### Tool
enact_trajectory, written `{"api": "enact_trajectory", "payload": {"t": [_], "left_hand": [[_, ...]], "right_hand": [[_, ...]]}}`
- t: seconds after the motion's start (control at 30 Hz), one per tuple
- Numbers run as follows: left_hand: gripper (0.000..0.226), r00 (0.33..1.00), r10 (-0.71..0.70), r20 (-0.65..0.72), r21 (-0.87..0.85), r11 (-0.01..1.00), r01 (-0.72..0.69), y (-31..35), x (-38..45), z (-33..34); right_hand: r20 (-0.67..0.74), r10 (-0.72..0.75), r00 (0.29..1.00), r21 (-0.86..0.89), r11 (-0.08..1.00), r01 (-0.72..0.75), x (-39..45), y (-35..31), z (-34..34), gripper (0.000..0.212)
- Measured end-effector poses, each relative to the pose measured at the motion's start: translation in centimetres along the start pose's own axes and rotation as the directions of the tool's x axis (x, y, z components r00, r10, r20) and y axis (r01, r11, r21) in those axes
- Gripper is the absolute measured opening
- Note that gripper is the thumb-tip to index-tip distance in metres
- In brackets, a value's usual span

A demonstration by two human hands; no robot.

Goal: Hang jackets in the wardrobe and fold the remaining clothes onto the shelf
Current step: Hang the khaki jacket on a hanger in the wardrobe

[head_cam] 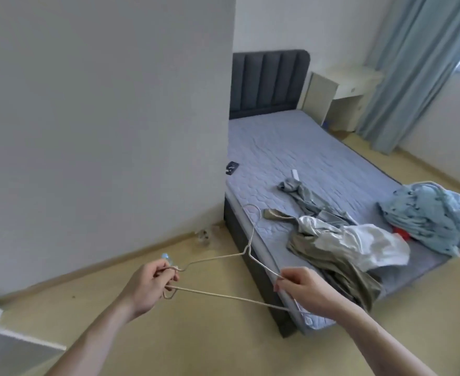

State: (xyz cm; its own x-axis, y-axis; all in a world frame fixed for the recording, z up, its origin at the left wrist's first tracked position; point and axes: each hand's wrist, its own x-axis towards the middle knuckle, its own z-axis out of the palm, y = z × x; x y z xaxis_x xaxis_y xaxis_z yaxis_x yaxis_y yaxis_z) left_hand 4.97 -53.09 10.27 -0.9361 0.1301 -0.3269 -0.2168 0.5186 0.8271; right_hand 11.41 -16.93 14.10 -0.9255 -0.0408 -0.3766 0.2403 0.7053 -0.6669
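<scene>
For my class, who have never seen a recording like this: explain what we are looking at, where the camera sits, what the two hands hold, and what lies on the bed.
There is no machine here. A person wears a wide-angle camera on the head, so the single picture looks forward and down along their own bare arms into a bedroom.

The left hand and the right hand each grip one end of a thin pale wire clothes hanger, held in the air in front of the bed, hook pointing away.

On the grey-blue quilted mattress lie loose clothes: an olive-green and white crumpled garment nearest the hands, a grey-green garment behind it, and a light blue patterned bundle at the right edge with something red showing under it. A small dark object and a small white one lie further up; I cannot tell what they are.
</scene>
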Motion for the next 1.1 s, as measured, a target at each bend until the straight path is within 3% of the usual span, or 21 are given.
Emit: {"api": "enact_trajectory", "payload": {"t": [0.23, 0.53, 0.87, 1.1], "left_hand": [[0.003, 0.986, 0.045, 0.163, 0.070, 0.996, -0.057, 7.2, 8.8, 12.3], [0.004, 0.893, -0.042, 0.448, 0.304, 0.946, -0.109, 13.0, 21.9, 27.2], [0.005, 0.755, -0.115, 0.645, 0.499, 0.812, -0.303, 18.8, 37.9, 42.6], [0.018, 0.671, -0.242, 0.700, 0.662, 0.572, -0.484, 20.3, 45.9, 51.8]], "right_hand": [[-0.255, 0.259, 0.932, 0.216, 0.954, -0.207, -3.0, 11.8, -6.6, 0.033], [-0.411, 0.581, 0.702, 0.465, 0.796, -0.387, -3.1, 23.3, -12.5, 0.049], [-0.381, 0.829, 0.411, 0.634, 0.557, -0.537, 6.0, 30.6, -19.4, 0.046], [-0.306, 0.924, 0.229, 0.753, 0.382, -0.536, 9.1, 35.8, -20.4, 0.050]]}}
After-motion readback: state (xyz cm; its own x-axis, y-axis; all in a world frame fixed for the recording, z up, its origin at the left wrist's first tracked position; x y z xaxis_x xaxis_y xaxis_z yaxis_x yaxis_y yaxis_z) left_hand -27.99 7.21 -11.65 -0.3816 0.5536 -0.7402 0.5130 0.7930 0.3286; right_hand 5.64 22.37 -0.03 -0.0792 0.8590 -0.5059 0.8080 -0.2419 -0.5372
